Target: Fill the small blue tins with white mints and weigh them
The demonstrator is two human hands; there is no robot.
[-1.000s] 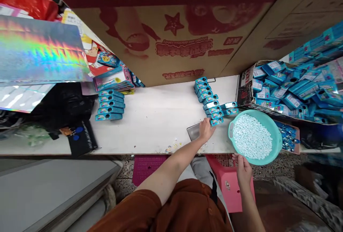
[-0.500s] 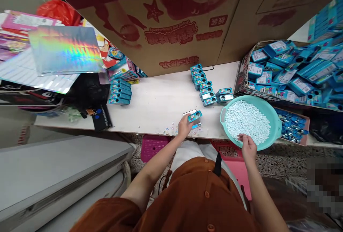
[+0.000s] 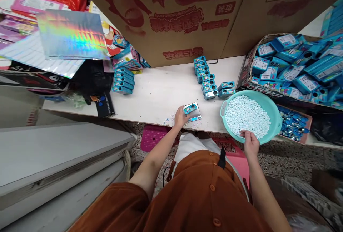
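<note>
My left hand (image 3: 181, 117) is closed round a small blue candy box (image 3: 190, 109) with a round dark hole in its top. The box is at a small silver pocket scale (image 3: 197, 114); whether it rests on the plate I cannot tell. At the near rim of a turquoise basin (image 3: 277, 114), my right hand (image 3: 251, 143) has its fingertips pinched together over small pale candies (image 3: 248, 116). What the pinch holds, if anything, is too small to make out. Beyond the scale stands a row of similar blue boxes (image 3: 205, 76), with a further pair (image 3: 226, 89) beside it.
A carton of blue boxes (image 3: 291, 66) stands at the right. Blue and silver caps (image 3: 293, 125) fill a shallow tray by the basin. More boxes (image 3: 123, 80) stand in a stack at the left. A big cardboard box (image 3: 187, 46) blocks the back of the table (image 3: 160, 96).
My view has tilted slightly, shifting the scene. My left hand has turned the box a little over the scale. The right hand remains at the basin's near rim, fingers still together.
</note>
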